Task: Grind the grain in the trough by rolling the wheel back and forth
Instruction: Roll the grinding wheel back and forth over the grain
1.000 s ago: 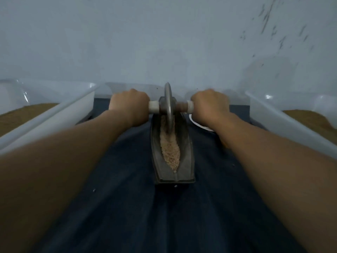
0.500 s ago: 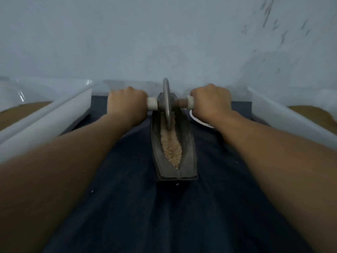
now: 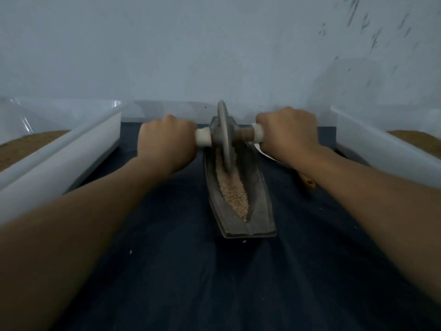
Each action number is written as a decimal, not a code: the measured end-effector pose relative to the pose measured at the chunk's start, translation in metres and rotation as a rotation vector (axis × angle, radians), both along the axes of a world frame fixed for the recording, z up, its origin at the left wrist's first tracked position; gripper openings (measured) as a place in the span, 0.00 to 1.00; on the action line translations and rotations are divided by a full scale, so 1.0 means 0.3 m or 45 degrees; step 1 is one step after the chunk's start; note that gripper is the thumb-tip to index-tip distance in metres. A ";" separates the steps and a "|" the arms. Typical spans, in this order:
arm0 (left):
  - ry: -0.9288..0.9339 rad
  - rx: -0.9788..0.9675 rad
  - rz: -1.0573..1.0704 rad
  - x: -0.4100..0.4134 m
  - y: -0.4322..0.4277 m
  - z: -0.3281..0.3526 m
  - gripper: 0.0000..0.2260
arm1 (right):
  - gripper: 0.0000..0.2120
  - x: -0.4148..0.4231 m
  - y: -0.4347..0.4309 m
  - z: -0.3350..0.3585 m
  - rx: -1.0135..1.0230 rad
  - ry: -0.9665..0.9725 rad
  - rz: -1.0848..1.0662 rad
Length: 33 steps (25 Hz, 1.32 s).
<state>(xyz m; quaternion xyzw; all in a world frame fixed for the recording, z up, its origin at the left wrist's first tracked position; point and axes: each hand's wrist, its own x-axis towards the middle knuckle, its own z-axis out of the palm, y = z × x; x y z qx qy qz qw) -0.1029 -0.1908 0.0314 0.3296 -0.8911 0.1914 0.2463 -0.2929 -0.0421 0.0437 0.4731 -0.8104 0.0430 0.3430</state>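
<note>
Dark cloth (image 3: 214,283) carries the lot; trough (image 3: 261,211) lies lengthwise down its middle, blunt end nearest, far end close to the cloth's far edge; grain (image 3: 235,194) fills the groove as a tapering strip, starting just short of the near end and running up under the wheel (image 3: 223,134); wheel stands upright on its rim in the far half of the groove; left hand (image 3: 167,139) and right hand (image 3: 288,134) each make a closed fist round one end of the axle (image 3: 245,136), one on either side of the wheel.

My read: mid-stroke at the far end; the pull toward the near end comes next. Hold the axle level with equal load on both fists, or the rim rides up a wall; run the full groove, since most of the grain lies nearer; the trough looks unfixed and may creep on the cloth.

Wooden-handled tool (image 3: 309,182) lies under the right forearm, mostly hidden; left bin (image 3: 71,158) and right bin (image 3: 372,144) flank the cloth's side edges; wall (image 3: 214,44) stands behind.
</note>
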 end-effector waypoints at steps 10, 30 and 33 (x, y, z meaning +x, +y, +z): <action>-0.081 -0.214 -0.227 0.150 0.043 0.002 0.04 | 0.16 0.047 0.183 -0.014 -0.005 0.112 0.165; -0.188 0.063 0.049 -0.084 -0.043 0.087 0.08 | 0.05 -0.011 -0.039 0.040 0.080 -0.257 -0.051; -0.176 -0.219 -0.252 0.013 -0.035 0.071 0.04 | 0.04 0.029 0.114 -0.039 0.010 -0.182 0.095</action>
